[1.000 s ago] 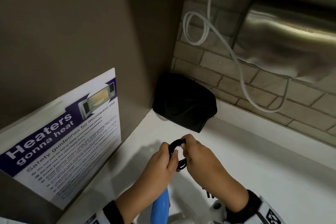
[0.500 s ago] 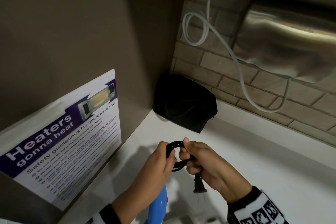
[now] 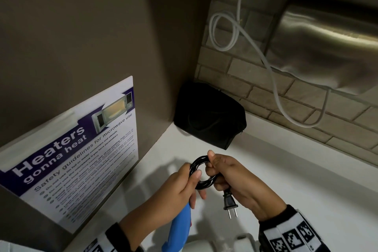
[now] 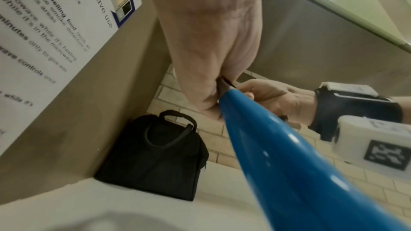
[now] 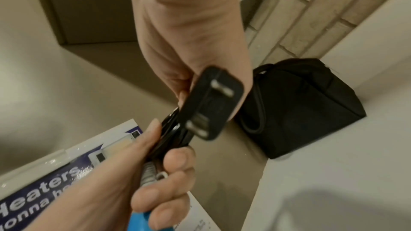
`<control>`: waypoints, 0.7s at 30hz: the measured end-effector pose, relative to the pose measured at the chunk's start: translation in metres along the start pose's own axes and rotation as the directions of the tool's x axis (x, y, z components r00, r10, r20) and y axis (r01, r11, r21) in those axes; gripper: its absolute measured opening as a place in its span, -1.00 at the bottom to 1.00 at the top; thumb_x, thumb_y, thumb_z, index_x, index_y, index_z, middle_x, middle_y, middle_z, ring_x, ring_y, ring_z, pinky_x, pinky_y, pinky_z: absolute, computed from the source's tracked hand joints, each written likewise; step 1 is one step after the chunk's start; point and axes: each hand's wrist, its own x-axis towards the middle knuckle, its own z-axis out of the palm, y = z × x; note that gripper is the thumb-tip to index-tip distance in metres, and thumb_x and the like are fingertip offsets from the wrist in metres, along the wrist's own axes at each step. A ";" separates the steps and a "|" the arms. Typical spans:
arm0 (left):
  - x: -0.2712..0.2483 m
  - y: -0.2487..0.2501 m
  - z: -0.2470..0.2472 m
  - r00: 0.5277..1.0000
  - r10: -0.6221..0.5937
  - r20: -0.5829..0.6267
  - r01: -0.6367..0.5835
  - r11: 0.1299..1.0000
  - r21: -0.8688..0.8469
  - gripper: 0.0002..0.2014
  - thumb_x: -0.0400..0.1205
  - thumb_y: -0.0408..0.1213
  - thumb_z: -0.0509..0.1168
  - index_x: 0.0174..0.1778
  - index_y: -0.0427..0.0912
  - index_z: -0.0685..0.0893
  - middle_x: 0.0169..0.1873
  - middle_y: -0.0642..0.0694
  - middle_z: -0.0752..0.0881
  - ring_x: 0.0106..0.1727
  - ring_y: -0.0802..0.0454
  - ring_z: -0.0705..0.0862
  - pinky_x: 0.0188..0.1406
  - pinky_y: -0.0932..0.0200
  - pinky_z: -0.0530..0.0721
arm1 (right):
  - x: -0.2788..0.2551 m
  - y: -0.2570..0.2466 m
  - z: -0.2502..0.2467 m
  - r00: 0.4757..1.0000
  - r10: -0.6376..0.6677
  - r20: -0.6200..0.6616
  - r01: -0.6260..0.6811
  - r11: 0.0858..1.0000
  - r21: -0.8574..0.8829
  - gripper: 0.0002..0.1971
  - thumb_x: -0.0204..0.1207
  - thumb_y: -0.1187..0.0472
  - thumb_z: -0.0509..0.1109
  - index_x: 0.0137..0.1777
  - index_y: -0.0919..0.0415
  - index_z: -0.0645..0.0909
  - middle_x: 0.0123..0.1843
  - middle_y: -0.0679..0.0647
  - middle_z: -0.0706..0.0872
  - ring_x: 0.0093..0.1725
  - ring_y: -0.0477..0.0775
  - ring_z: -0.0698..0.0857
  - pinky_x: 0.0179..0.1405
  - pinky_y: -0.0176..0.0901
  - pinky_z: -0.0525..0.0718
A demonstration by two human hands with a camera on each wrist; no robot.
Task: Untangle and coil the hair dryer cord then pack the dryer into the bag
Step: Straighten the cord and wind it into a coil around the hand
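A black cord [image 3: 201,172] is wound into a small tight coil held above the white counter [image 3: 306,180]. My left hand [image 3: 180,186] grips the coil's left side together with the top of the blue dryer handle [image 3: 181,229] [image 4: 289,155]. My right hand [image 3: 231,172] pinches the coil's right side, thumb on top. The two-pin plug [image 3: 230,203] [image 5: 211,104] hangs free below the right hand. The black bag [image 3: 208,114] [image 4: 155,155] [image 5: 300,104] stands in the corner behind the hands, apparently zipped. The dryer's body is out of view.
A laminated microwave safety poster [image 3: 75,153] leans on the brown left wall. A steel hand dryer [image 3: 331,51] is mounted on the brick wall at right, its white cable [image 3: 225,32] looping down. A white rounded object [image 3: 204,246] lies at the bottom edge.
The plug end has come out from under the right hand and now dangles below it. Both hands keep hold of the coil and have shifted slightly toward me.
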 end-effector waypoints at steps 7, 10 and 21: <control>0.002 -0.005 0.003 0.995 -0.022 -0.101 0.026 0.999 0.033 -0.69 0.74 -0.06 -0.04 -0.03 -0.23 0.45 -0.46 0.02 0.67 -0.55 0.09 0.57 -0.36 0.00 0.69 | -0.001 0.005 -0.001 0.994 -0.102 0.040 0.109 0.955 -0.276 -0.69 0.73 0.01 0.07 -0.16 0.10 0.52 -0.35 -0.11 0.47 -0.52 -0.20 0.36 -0.45 -0.42 0.37; 0.001 -0.008 0.000 0.992 -0.050 -0.114 0.053 0.998 0.021 -0.71 0.74 -0.06 -0.03 -0.09 -0.18 0.44 -0.47 0.02 0.68 -0.55 0.08 0.57 -0.36 -0.07 0.68 | 0.001 0.010 -0.017 0.959 -0.275 0.071 0.225 0.584 -0.780 -0.75 0.74 0.15 0.07 0.01 0.11 0.60 -0.16 -0.12 0.46 -0.29 -0.23 0.49 -0.19 -0.45 0.40; -0.004 0.004 0.011 0.994 -0.070 0.080 0.065 0.996 0.066 -0.69 0.72 0.06 -0.03 -0.14 -0.09 0.39 -0.43 0.01 0.61 -0.49 0.07 0.58 -0.29 -0.06 0.72 | 0.027 -0.003 -0.030 0.676 -0.734 -0.059 0.278 0.329 -0.903 -0.86 0.47 0.46 0.42 -0.15 0.25 0.77 -0.16 0.10 0.58 -0.26 0.06 0.63 -0.30 -0.41 0.52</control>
